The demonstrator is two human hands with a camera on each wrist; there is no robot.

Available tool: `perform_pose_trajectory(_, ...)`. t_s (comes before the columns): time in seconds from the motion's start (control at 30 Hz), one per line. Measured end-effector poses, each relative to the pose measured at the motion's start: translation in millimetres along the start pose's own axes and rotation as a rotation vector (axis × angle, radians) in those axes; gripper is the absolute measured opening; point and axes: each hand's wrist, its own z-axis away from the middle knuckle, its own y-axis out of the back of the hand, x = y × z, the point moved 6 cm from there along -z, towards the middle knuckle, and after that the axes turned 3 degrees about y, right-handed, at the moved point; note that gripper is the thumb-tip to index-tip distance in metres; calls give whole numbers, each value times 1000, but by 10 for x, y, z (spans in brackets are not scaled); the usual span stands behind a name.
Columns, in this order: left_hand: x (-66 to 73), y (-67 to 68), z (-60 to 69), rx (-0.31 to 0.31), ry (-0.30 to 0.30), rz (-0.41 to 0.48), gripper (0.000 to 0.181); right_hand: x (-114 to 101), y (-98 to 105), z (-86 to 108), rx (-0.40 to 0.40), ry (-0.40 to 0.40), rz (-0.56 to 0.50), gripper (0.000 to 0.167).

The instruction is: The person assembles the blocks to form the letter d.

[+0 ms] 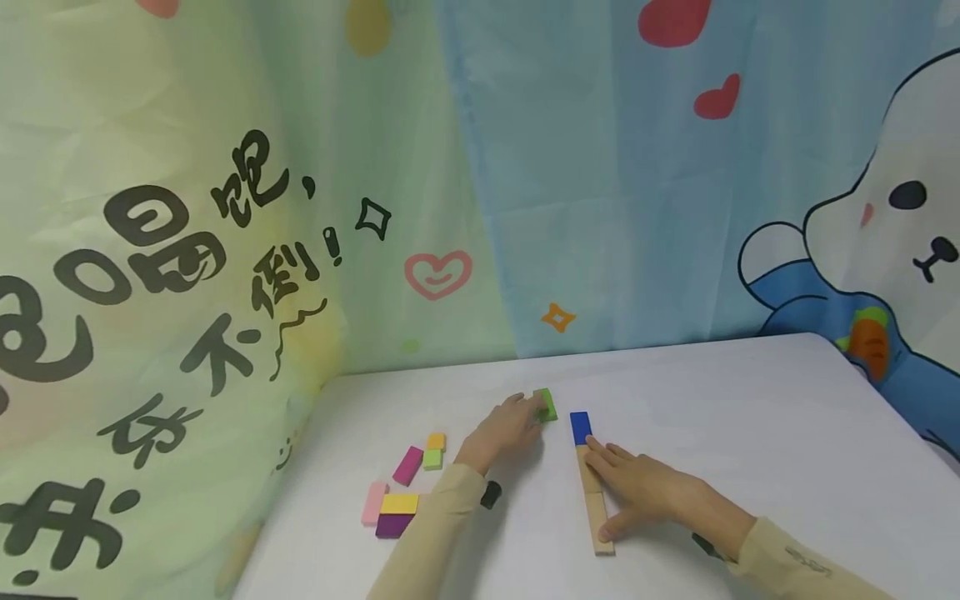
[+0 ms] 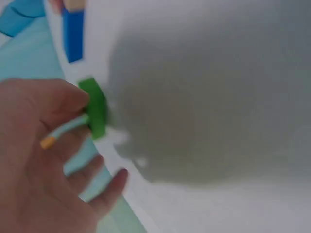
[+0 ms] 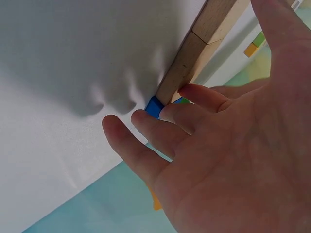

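My left hand (image 1: 506, 429) pinches a green block (image 1: 551, 406) between thumb and index finger near the far side of the white table; in the left wrist view the green block (image 2: 97, 109) shows at the fingertips, the other fingers spread. To its right, a straight row runs toward me: a blue block (image 1: 581, 428) at the far end, then plain wooden blocks (image 1: 597, 525). My right hand (image 1: 641, 487) rests along the row's right side, fingers extended near the blue end, thumb by the near end. The right wrist view shows the fingertips beside the blue block (image 3: 154, 107).
Left of my left arm lie a magenta block (image 1: 407, 466), a small orange block (image 1: 437, 442), a light green block (image 1: 432, 459), a pink block (image 1: 374, 505), a yellow block (image 1: 400, 503) and a purple block (image 1: 393, 525). A printed curtain (image 1: 555, 183) hangs behind the table (image 1: 697, 400).
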Motion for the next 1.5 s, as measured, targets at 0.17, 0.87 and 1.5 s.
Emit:
perform_pose_trajectory(0.17, 69, -47, -236, -45, -39, 5, 42, -17, -3, -5, 0, 12, -4, 105)
perform_pose_trajectory(0.87, 331, -129, -280, -76, -71, 22, 48, -44, 17, 28, -14, -17, 12, 111)
perform_pose_trajectory(1.5, 336, -151, -308, -48, -104, -26, 42, -57, 23, 35, -11, -1, 7, 110)
